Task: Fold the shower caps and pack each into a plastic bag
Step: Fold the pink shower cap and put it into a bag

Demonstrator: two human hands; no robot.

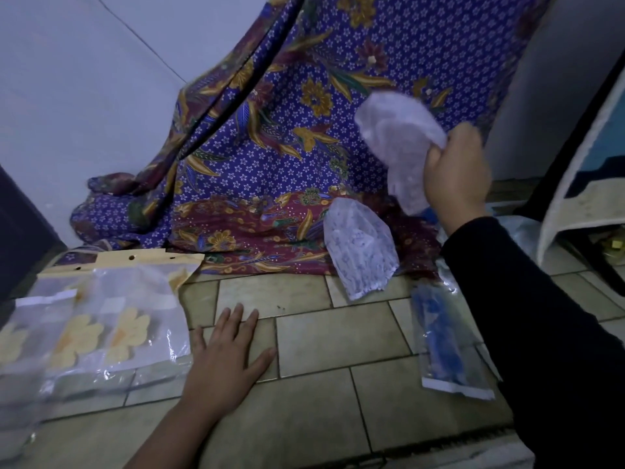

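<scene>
Left hand [226, 353] is laid flat on the floor [338, 343]; a cap [395, 130] is held up in the right hand [456, 170].
The left fingers are spread straight and nothing is held; the right fingers are curled tight round the crumpled cap, raised before the cloth [270, 147]. A second cap [358, 245] is seen on the floor against the cloth. Bags [111, 316] are stacked just beside the left hand. Bunched as it is, the thin cap could be torn if pulled flat one-handed, and a loose fold could be sprung open at the bag mouth.
</scene>
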